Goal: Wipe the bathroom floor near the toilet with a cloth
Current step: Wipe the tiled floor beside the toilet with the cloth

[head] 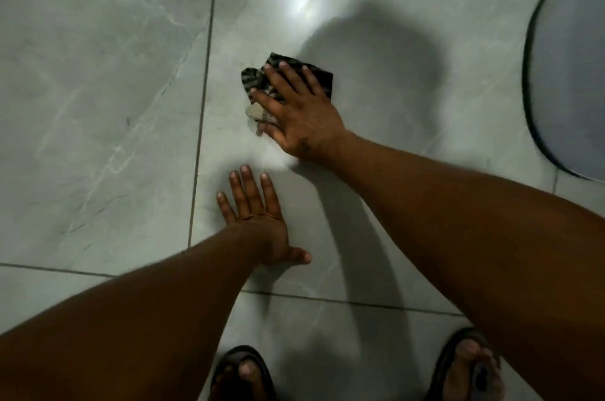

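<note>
Right hand: one right hand [296, 112] pressed flat on the cloth, fingers spread, pinning it rather than clenching it.
Cloth: one dark patterned cloth [258, 79] crumpled on the floor under that palm, a pale corner showing by the thumb.
Left hand: one left hand [258, 220], empty and splayed flat on the tile just nearer the body.
Floor: grey marbled tiled floor [98, 105], dark grout lines crossing.
Toilet: one rounded grey toilet [569, 73] edge at far right, well apart from the cloth.
Sandals: two sandalled feet [244, 374] at the bottom.
</note>
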